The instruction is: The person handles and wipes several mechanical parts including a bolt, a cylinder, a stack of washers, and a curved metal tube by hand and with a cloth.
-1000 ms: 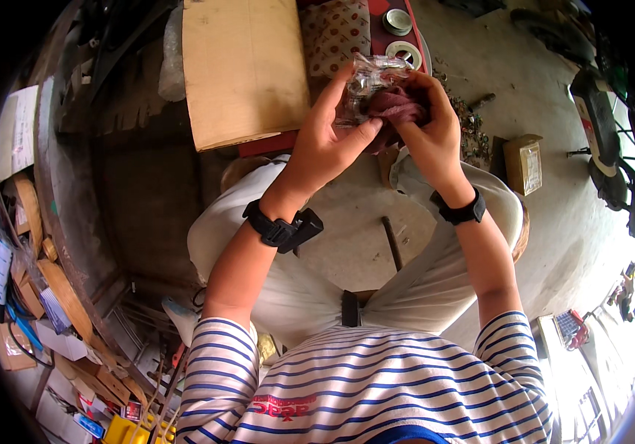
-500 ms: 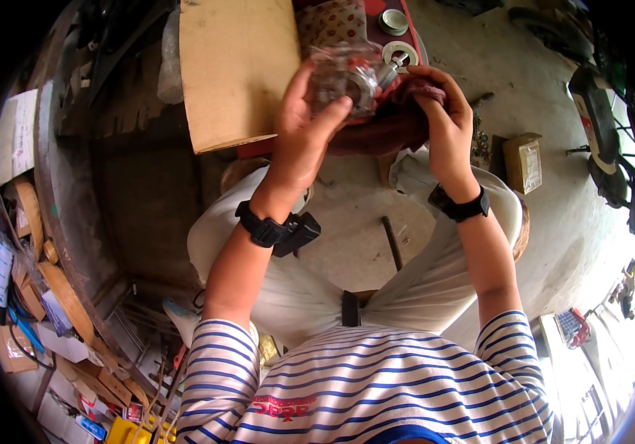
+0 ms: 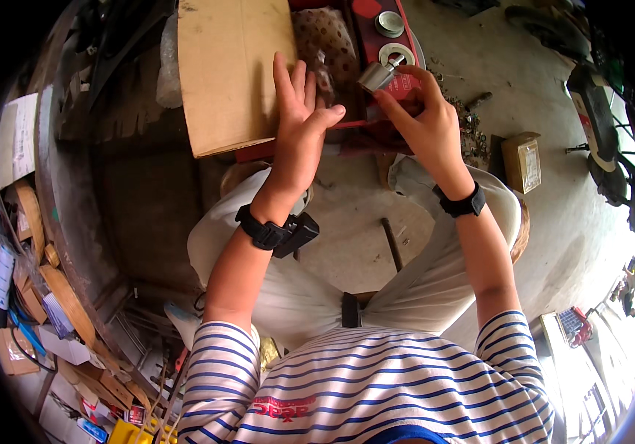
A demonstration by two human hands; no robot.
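Observation:
My left hand (image 3: pixel 299 122) is stretched out over the near side of an open red box (image 3: pixel 362 44), fingers apart and nothing in its grip. Just past its fingertips, a crinkled clear plastic bag (image 3: pixel 324 80) lies inside the box beside a brown-spotted wrapped package (image 3: pixel 325 37). My right hand (image 3: pixel 430 118) pinches a short silver metal cylinder with a thin stem (image 3: pixel 378 75) between thumb and fingers, above the box's right part. Below that hand, a dark red cloth (image 3: pixel 376 142) hangs at the box's near edge, partly hidden.
A brown cardboard flap (image 3: pixel 236 74) rises left of the box. On its right side sit a round tin (image 3: pixel 390 24) and a white ring (image 3: pixel 395 55). A small carton (image 3: pixel 522 163) and scattered small parts (image 3: pixel 473 133) lie on the floor at right.
My left hand has let go of the plastic-wrapped part and opened. My right hand has left the dark red cloth and taken hold of the metal cylinder.

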